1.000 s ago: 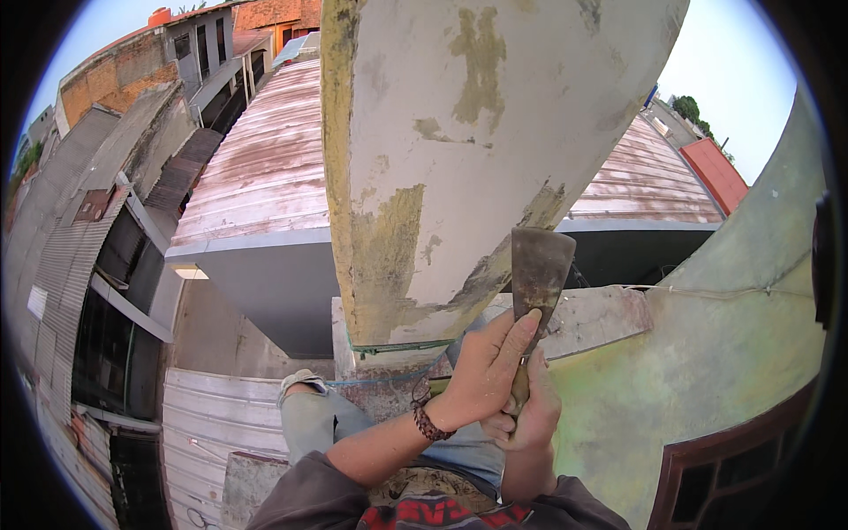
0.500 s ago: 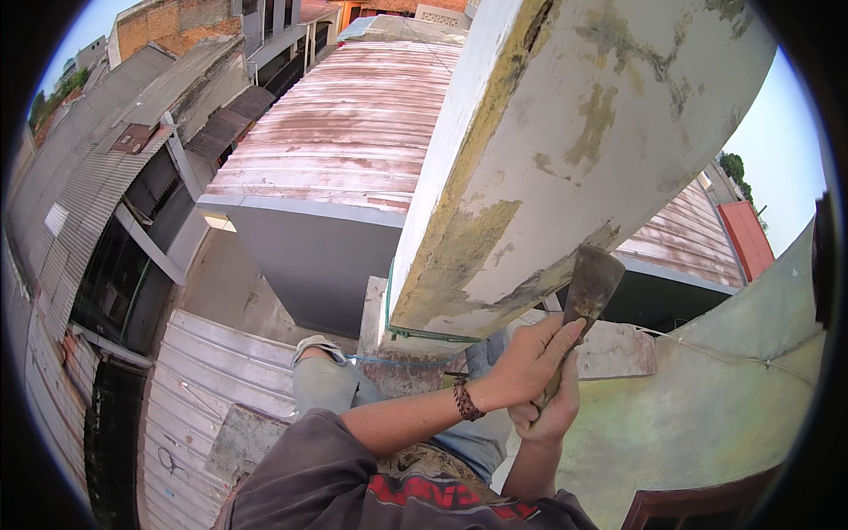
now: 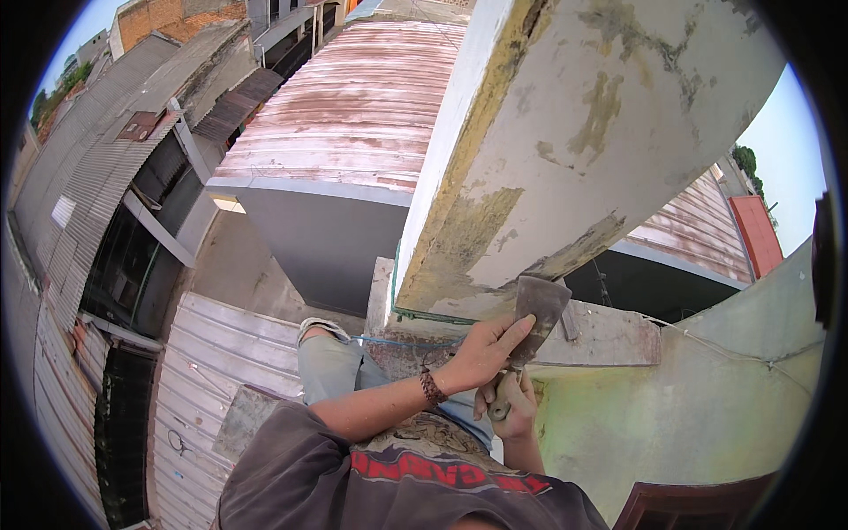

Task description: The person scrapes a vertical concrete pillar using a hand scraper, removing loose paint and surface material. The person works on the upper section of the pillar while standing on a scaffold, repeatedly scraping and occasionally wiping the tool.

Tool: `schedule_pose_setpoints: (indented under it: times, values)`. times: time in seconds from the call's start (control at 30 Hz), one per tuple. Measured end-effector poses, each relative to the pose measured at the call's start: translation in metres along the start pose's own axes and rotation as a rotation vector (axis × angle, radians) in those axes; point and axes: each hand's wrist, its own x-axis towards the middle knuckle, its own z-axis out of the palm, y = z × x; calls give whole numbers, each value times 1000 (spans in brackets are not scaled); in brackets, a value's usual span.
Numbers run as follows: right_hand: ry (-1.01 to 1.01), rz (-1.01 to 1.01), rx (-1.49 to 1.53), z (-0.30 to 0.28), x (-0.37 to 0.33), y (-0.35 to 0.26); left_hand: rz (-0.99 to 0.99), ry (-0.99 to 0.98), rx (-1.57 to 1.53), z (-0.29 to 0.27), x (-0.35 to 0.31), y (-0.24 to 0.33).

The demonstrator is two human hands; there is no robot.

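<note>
Both of my hands are closed on a scraper (image 3: 541, 311) with a wide, worn grey blade. My left hand (image 3: 481, 353), with a braided bracelet at the wrist, grips it near the base of the blade, thumb laid along it. Just below, my right hand (image 3: 515, 408) is wrapped round the handle, whose rounded end shows by the fingers. The blade's tip lies at or near the lower edge of a pale pillar (image 3: 565, 168); whether it touches I cannot tell. Yellowish and grey patches show where the pillar's white coat is gone.
I sit high up by a concrete ledge (image 3: 609, 340) at the pillar's foot. A green cord (image 3: 433, 316) runs round the pillar's base. At right stands a greenish wall (image 3: 671, 415) with a cable. Lower down lie a corrugated roof (image 3: 225, 353) and a reddish metal roof (image 3: 344, 97).
My hands and the scraper have moved down and to the left. The blade has turned to show its broad face, and more of the handle's end shows.
</note>
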Motion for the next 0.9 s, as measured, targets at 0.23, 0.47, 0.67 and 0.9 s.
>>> schedule_pose_setpoints:
  times: [0.23, 0.47, 0.67, 0.9]
  values:
    - [-59, -18, 99, -21, -2, -8, 768, 387, 557, -9, -6, 10]
    - [-201, -43, 89, -39, 12, 10, 1525, -359, 1055, 8, 44, 46]
    - [42, 16, 26, -4, 23, -22, 1561, -564, 1104, 2, 80, 54]
    - [34, 83, 72, -10, 19, -11, 1548, -529, 940, 4, 82, 44]
